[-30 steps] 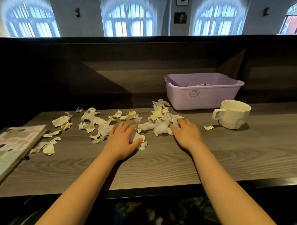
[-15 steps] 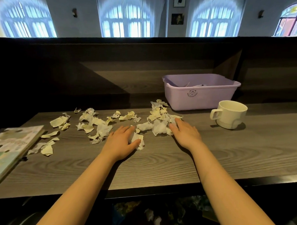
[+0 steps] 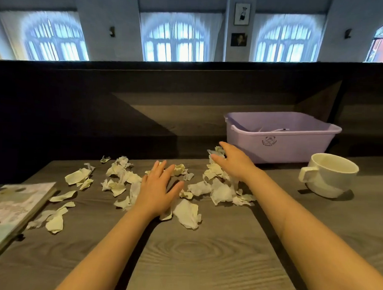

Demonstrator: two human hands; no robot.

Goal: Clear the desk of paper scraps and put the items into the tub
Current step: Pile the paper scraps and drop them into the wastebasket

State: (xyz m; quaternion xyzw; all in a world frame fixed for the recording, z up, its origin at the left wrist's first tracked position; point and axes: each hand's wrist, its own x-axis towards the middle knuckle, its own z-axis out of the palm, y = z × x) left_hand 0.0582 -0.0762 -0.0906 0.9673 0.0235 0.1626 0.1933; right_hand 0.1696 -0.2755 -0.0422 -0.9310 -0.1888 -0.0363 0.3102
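Note:
Torn cream and white paper scraps (image 3: 221, 191) lie scattered across the middle of the dark wooden desk (image 3: 203, 255). My left hand (image 3: 156, 189) rests flat, fingers spread, on scraps near the centre. My right hand (image 3: 232, 161) lies palm down, fingers apart, on the far end of the right-hand heap, close to the lilac plastic tub (image 3: 280, 146). The tub stands at the back right and holds a few thin items. A white mug (image 3: 330, 175) sits to the right of the tub. A picture book (image 3: 10, 211) lies at the left edge.
A dark wooden partition (image 3: 143, 112) rises behind the desk. More scraps (image 3: 55, 221) lie beside the book at the left. Bare desk surface stretches between my forearms toward the near edge.
My right hand has slid forward from the near side of the heap to its far end by the tub. My left hand has moved forward over the centre scraps. The view shifted closer.

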